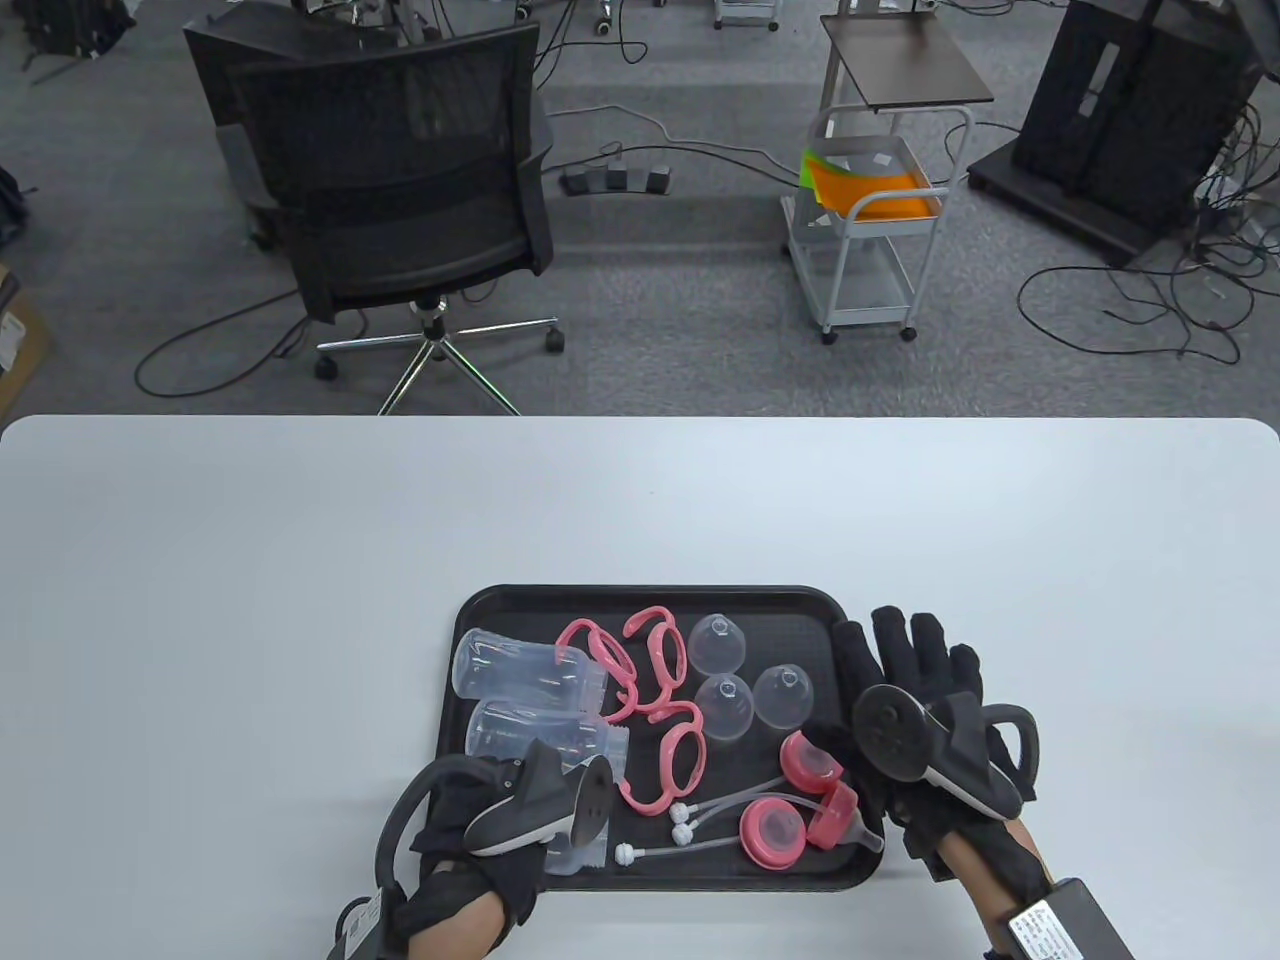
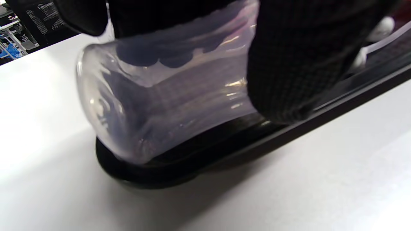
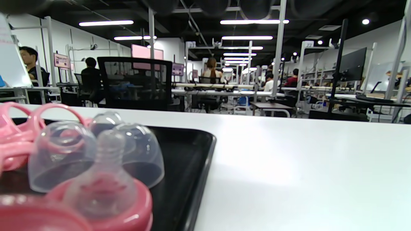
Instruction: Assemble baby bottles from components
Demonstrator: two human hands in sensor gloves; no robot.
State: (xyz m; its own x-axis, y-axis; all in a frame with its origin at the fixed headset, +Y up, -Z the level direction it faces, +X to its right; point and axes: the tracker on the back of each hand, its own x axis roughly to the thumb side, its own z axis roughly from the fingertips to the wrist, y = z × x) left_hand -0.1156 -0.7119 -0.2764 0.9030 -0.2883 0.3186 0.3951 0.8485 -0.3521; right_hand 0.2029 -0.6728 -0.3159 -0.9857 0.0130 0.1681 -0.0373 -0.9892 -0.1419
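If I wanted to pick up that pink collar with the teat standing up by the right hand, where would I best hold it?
Grip the pink collar by its round rim, fingers on opposite sides, coming down from above. It sits flat on the black tray with the soft clear teat standing up; squeezing that would probably deform it. The right hand lies just beside it, so a short reach should do.

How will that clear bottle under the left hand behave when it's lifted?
The clear bottle looks like thin see-through plastic and empty, so probably light. It lies on its side on the black tray; being round, it might roll if released. Its glossy surface could be slippery, though the left hand wraps fingers around it.
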